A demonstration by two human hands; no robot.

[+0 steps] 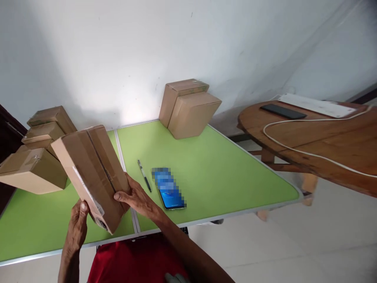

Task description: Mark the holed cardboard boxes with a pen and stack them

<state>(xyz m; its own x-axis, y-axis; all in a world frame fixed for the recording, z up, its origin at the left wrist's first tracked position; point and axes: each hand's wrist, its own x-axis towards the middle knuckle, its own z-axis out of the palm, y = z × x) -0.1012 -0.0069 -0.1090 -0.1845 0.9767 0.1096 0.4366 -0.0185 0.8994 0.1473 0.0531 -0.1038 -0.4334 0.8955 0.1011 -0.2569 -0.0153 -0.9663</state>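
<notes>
A taped cardboard box (88, 169) is held up, tilted, over the near left part of the green table (235, 173). My left hand (78, 226) grips its lower left edge, thumb against the side. On the right side of the box, my right hand (137, 196) is closed with its thumb across the taped face; the fingers behind are partly hidden. Just right of that hand lie a pen (144, 175) and a smartphone (169, 188) with a lit blue screen, partly pixelated.
Several cardboard boxes (44, 169) are stacked at the table's left. Two more boxes (194, 114) lean together at the back by the wall. To the right, a wooden table (324, 137) carries a black flat device (283, 111), a white strip (316, 105) and a white cable (318, 156).
</notes>
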